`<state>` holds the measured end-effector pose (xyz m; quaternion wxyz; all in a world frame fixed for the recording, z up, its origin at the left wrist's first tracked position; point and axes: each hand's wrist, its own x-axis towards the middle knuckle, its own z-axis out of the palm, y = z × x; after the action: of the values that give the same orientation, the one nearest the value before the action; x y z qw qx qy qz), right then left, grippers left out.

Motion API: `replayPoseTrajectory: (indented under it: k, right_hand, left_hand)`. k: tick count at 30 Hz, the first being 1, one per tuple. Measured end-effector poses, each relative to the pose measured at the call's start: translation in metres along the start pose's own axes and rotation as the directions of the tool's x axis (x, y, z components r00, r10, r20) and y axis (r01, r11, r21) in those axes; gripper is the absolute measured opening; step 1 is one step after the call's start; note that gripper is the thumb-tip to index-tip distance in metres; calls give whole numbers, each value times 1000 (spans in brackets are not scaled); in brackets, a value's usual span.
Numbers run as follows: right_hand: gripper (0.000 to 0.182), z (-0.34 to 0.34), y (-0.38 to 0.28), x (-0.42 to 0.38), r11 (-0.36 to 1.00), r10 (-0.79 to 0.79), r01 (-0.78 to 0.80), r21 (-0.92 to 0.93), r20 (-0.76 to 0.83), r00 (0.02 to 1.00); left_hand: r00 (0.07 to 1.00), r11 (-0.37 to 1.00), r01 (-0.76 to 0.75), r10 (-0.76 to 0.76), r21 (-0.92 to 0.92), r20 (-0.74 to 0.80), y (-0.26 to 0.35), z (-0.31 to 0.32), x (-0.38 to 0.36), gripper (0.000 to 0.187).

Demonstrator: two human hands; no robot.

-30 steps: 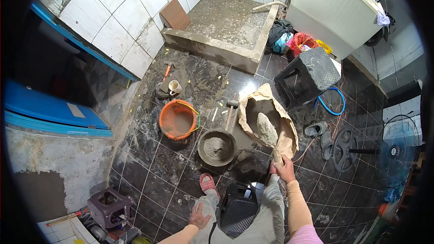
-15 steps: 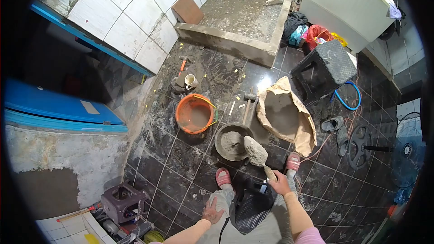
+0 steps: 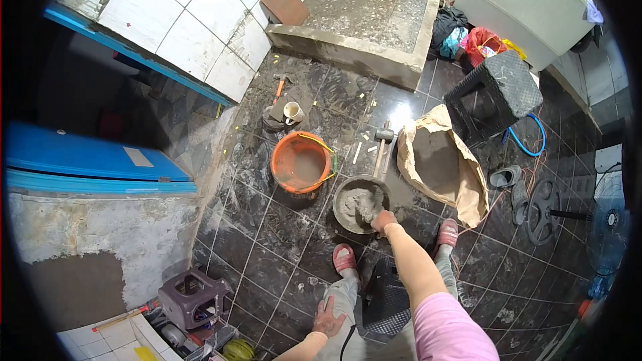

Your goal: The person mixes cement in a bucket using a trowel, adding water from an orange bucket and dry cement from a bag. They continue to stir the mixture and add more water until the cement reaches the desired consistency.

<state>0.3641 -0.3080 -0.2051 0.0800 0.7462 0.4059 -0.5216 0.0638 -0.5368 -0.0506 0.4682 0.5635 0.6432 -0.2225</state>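
Note:
My right hand [image 3: 384, 222] is closed around the handle of a trowel [image 3: 366, 210], whose blade is down in the grey mix inside a round dark pan [image 3: 338, 216]. Much of the blade is hidden by the mix and the hand. Fingers spread, my left hand [image 3: 328, 319] lies flat on my left thigh and holds nothing. Beside the pan, to the right, stands an open paper bag [image 3: 475, 190] of grey powder. An orange bucket [image 3: 281, 160] with grey contents is on the pan's upper left.
A mallet [image 3: 384, 135] lies beyond the pan. Farther off are a cup [image 3: 292, 113] and an orange-handled hammer [image 3: 279, 87]. A black stool [image 3: 501, 90] stands behind the bag, and a fan [image 3: 605, 217] at the right. A low concrete curb [image 3: 348, 57] crosses the back.
My right hand has moved forward and left, bringing the trowel from beside the pan, loaded with grey material, down into the pan. My left hand stays on the thigh. The view has shifted slightly.

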Motion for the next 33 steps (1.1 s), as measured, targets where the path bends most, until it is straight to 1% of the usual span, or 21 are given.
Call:
replayPoseTrajectory:
  k: [1, 4, 5, 8, 10, 12, 14, 15, 18, 19, 22, 24, 26, 28, 31, 33]
  right_hand:
    - [46, 4, 2, -2, 997, -11, 11, -70, 4, 1000]
    - [41, 48, 39, 61, 966, -139, 130, -226, -26, 990]
    - [39, 2, 11, 6, 990, -66, 71, -119, 43, 997]
    - [39, -14, 9, -4, 996, -4, 11, -91, 73, 997]
    - [38, -50, -5, -37, 989, -45, 68, -130, 172, 984]
    - [37, -58, 0, -48, 988, -74, 99, -119, 193, 978]
    - [35, -46, 18, -45, 992, -101, 111, -68, 140, 985]
    - [38, -59, 12, -67, 992, 21, -45, 117, 200, 980]
    - [41, -64, 19, -95, 969, 61, -103, 227, 184, 981]
    - [46, -67, 25, -104, 973, 48, -89, 212, 190, 981]
    - [40, -83, 47, -146, 968, -88, 79, 238, 27, 996]
    - [37, -107, 64, -185, 951, -122, 104, 290, 44, 992]
    - [40, -113, 101, -211, 935, -280, 304, 180, -150, 948]
    - [42, -139, 123, -248, 895, -313, 352, 275, -177, 933]
    - [42, -167, 149, -290, 862, -214, 335, 381, -326, 921]
    - [41, -185, 155, -293, 863, -173, 346, 367, -430, 886]
  left_hand:
    - [1000, 1000, -4, 4, -17, -8, 0, -2, 1, 95]
    - [1000, 999, -6, 6, -47, -4, -1, -1, -3, 94]
    - [1000, 999, -8, 8, -43, -5, -2, 0, 0, 94]
    - [1000, 999, 4, -4, -37, 4, 4, -4, -1, 94]
    - [1000, 999, 6, -6, -35, 9, 7, -4, -1, 94]
    - [1000, 999, 2, -2, -32, 7, 8, -3, 1, 95]
    - [1000, 1000, 7, -7, -13, 20, 8, 0, 3, 95]
    - [1000, 1000, 9, -8, -3, 21, 10, -1, 4, 95]
    - [999, 999, 17, -19, 41, 43, 19, -3, 4, 95]
    - [999, 999, 21, -22, 26, 48, 20, -2, 5, 95]
    - [996, 999, 50, -51, 12, 67, 20, 2, 7, 95]
    - [992, 996, 82, -85, 33, 91, 29, 0, 6, 95]
    - [989, 995, 96, -100, 39, 110, 35, 1, 7, 96]
    - [987, 993, 102, -108, 56, 118, 38, 4, 9, 97]
    - [987, 991, 95, -106, 95, 118, 40, 11, 12, 98]
    - [989, 989, 90, -103, 115, 110, 47, 12, 10, 98]
